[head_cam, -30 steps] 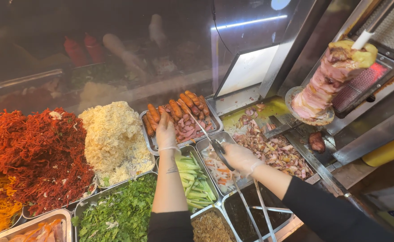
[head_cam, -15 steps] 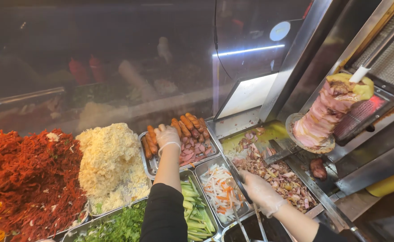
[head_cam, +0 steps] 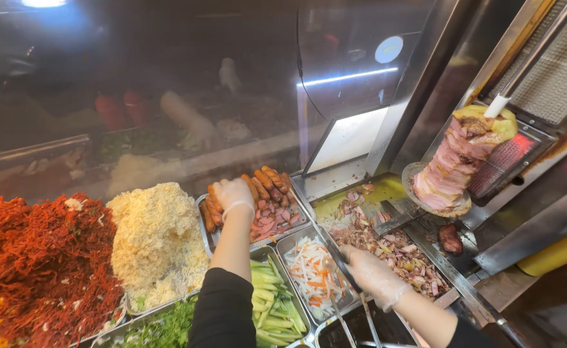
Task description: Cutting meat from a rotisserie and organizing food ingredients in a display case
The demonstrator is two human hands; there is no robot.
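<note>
A: Tongs (head_cam: 338, 261) — who has them, and how?

B: The right hand (head_cam: 375, 276), gloved, is closed round their upper part. They are thin, dark metal. Their long axis runs on a slant: the tips point up and away toward the sausage tray (head_cam: 299, 222), the handle end comes down toward the person. They lie over the rim between the slaw tray (head_cam: 290, 241) and the chopped meat (head_cam: 393, 248).

A: Are the tongs themselves pinched shut?

B: Cannot tell; the tips are too thin and dark to read. Nothing shows between them.

A: And the left hand (head_cam: 233, 194)?

B: Also gloved, fingers curled down onto the sausages (head_cam: 267, 180) at the tray's left end. Whether it actually grips one is hidden under the glove.

A: What sits around that sausage tray?

B: Pink ham slices (head_cam: 272, 222) share it, on its near side. Left of it is a pale shredded heap (head_cam: 154, 241), and further left a red shredded heap (head_cam: 42, 264). Nearer the person are cucumber sticks (head_cam: 270, 303). To its right lies the chopped meat, and beyond that the upright spit of meat (head_cam: 454, 164) before its grill (head_cam: 557, 77).
</note>
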